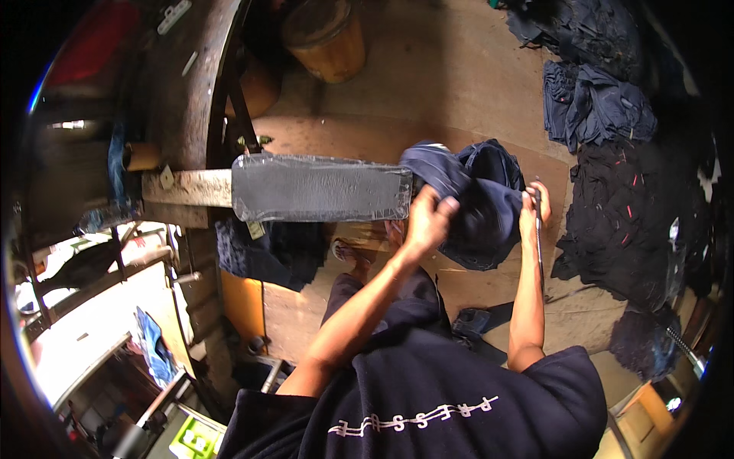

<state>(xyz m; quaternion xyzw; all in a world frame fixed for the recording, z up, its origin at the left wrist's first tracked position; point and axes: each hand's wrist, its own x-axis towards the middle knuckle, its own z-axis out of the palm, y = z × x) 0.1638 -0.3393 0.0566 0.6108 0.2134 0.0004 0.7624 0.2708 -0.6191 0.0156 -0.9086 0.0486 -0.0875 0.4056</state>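
— Where are we with the dark blue garment (475,200)?

— We judge we're partway through drawing it over the end of the flat, plastic-wrapped board (321,187). Our left hand (428,218) is closed on the bunched cloth right at the board's tip; our right hand (531,210) is closed on the far side of it, and a thin rod-like thing seems to run under that hand, though we can't tell what.

— And next?

— Probably opening the cloth wide enough to clear the board's corners, then pulling evenly.

— Anything in the way?

— Piles of dark clothes (634,222) lie on the floor to our right, a bucket (325,38) stands well apart beyond the board. Nothing blocks the board's tip.
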